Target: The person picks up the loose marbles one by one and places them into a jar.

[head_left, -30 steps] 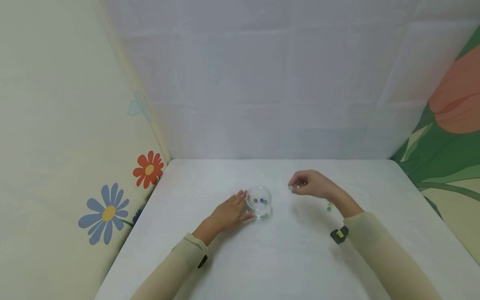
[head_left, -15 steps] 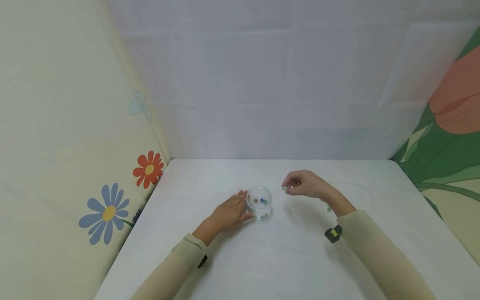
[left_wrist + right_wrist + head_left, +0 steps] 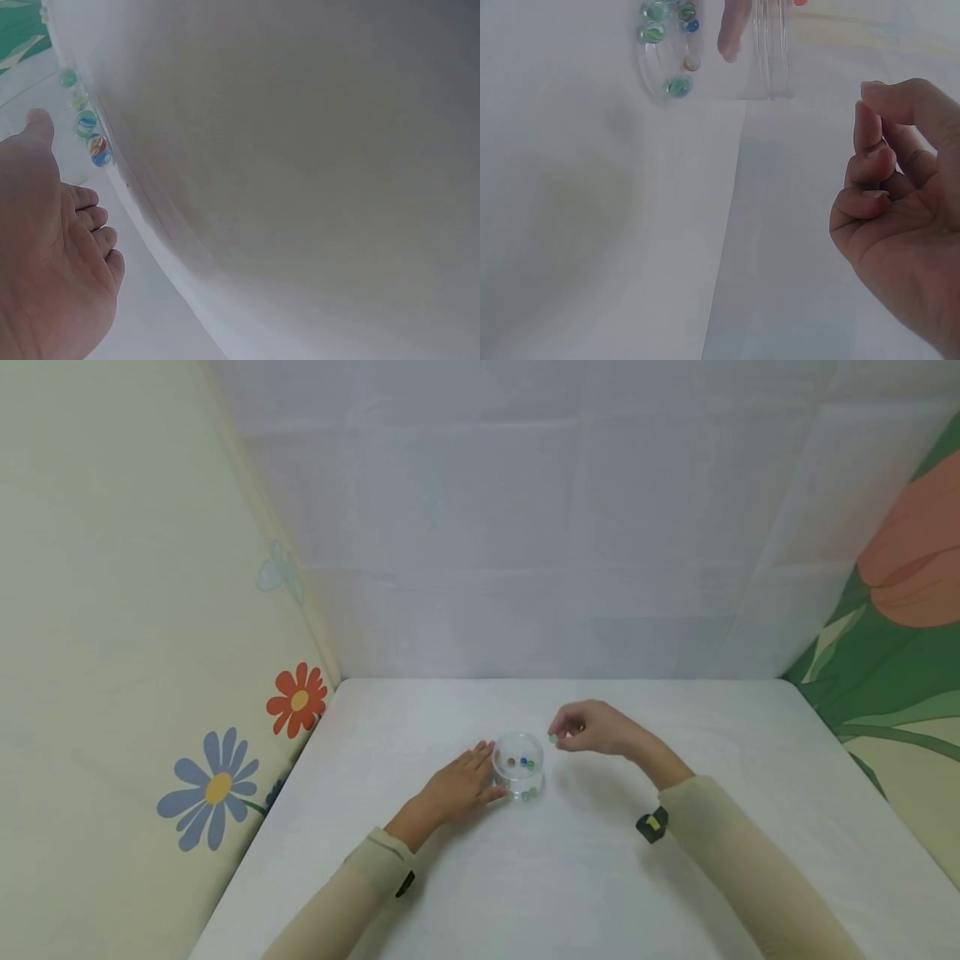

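Observation:
A clear round jar (image 3: 517, 737) stands on the white table, with several glass marbles (image 3: 87, 120) in green, blue and orange at its bottom. My left hand (image 3: 459, 787) lies along the jar's left side, fingers straight and thumb near its front. Just right of the rim, my right hand (image 3: 592, 727) pinches a pale green marble (image 3: 552, 738) between thumb and index finger above the table. From the right wrist, the thumb and index fingertips (image 3: 870, 94) meet and mostly hide that marble; the jar's ridged mouth (image 3: 771, 49) is a short way left of them.
The white table (image 3: 555, 893) reaches back to a pale cloth wall (image 3: 525, 527). A flower-painted panel (image 3: 135, 610) borders the left side, and a green leaf panel (image 3: 900, 677) the right. Dark wrist devices (image 3: 652, 825) hang below both sleeves.
My right hand has moved left toward the jar with the green marble. Loose marbles on the table at right are now hidden behind the right forearm. My left hand and the jar have not moved.

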Available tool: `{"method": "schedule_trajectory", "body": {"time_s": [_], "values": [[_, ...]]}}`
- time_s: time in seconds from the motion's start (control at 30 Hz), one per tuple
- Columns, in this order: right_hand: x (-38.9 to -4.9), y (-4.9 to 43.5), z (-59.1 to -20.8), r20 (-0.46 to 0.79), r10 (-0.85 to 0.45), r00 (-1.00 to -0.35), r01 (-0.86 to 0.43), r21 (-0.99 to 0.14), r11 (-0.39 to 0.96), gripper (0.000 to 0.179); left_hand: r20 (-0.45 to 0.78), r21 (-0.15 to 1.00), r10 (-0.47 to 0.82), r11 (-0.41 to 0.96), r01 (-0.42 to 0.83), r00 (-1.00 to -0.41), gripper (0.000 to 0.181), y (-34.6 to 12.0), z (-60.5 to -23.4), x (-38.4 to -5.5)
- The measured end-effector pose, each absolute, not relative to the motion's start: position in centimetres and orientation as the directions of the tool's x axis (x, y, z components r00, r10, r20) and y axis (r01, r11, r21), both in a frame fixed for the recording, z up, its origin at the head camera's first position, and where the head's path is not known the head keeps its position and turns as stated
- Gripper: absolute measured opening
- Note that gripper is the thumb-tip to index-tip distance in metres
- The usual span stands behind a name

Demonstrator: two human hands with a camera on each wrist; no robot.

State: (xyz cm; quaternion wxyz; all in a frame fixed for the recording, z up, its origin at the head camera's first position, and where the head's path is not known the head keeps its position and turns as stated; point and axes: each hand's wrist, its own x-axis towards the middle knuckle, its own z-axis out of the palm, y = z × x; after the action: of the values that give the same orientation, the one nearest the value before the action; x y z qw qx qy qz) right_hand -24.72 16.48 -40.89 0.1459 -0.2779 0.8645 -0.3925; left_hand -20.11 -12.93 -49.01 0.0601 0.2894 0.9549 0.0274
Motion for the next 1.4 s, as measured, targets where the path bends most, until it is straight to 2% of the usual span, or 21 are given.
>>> {"method": "schedule_trajectory", "body": {"time_s": [0.63,1.4], "values": [[-24.9,13.8,-41.6,-0.052,-0.636,-0.77,-0.39,-0.751,0.533,0.013,-0.1,0.088,0.553,0.833,0.546,-0.827,0.081,-12.8,-48.8,-19.9],[-24.8,13.5,-41.2,-0.061,-0.633,-0.772,-0.395,-0.734,0.553,0.016,-0.092,0.102,0.556,0.83,0.548,-0.826,0.079,-12.8,-48.9,-19.9]]}}
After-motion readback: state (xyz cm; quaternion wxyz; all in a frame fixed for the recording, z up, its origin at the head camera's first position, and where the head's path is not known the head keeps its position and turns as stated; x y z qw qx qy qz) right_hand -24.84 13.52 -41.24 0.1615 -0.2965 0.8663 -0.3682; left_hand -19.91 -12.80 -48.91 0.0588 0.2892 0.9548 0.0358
